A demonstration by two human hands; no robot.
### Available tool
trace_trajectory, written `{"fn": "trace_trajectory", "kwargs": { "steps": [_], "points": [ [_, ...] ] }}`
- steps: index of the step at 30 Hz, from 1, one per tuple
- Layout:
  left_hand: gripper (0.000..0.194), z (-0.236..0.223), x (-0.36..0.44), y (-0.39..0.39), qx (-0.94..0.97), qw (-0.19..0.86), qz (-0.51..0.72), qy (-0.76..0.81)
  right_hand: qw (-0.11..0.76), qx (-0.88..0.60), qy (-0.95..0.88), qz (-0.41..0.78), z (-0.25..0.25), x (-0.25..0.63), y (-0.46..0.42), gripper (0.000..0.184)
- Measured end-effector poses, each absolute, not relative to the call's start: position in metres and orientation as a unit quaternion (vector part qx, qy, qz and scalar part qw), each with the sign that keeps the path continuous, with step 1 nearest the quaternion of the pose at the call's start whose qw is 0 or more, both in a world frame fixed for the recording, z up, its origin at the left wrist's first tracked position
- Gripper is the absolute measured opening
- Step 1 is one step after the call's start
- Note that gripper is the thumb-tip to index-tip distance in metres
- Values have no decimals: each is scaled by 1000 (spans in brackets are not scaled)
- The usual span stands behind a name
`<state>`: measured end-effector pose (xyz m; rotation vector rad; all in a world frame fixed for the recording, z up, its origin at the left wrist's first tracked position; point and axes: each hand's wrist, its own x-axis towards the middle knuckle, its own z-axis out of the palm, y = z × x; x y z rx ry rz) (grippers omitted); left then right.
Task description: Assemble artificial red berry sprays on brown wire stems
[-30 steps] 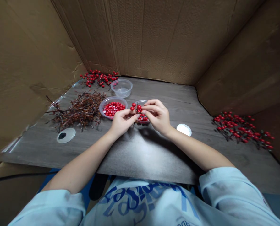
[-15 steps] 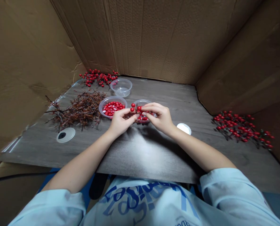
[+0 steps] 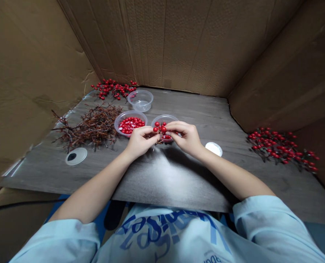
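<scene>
Between my two hands is a small brown twig with several red berries (image 3: 159, 127) clustered at its top. My left hand (image 3: 142, 141) pinches the twig's stem between thumb and fingers. With thumb and fingertips closed, my right hand (image 3: 185, 138) is at the berries' right side; the fingers hide whether it grips a berry or the stem. Just behind the hands stands a clear plastic bowl (image 3: 164, 117) of red berries, partly covered by them. Another clear bowl with red berries (image 3: 131, 125) is beside my left hand.
A pile of bare brown twigs (image 3: 93, 126) lies at the left, near a white round lid (image 3: 76, 156). Behind are an empty clear bowl (image 3: 140, 100) and berry sprigs (image 3: 114, 88). More berry sprigs (image 3: 281, 148) and a white disc (image 3: 213, 149) lie right. Cardboard walls (image 3: 178, 47) surround the table.
The berries on the held twig have turned and drawn closer together, shifting slightly right. Both hands stay almost in place, the right fingers a little lower.
</scene>
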<state>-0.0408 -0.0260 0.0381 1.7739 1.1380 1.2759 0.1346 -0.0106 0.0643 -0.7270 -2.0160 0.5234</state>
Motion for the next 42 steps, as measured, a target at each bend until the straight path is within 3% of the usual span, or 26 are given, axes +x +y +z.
{"fn": "trace_trajectory", "kwargs": {
  "steps": [42],
  "points": [
    [12,44,-37,-30,688,313,489,435,466,-305,-798,230,54,132,-13,18]
  ]
}}
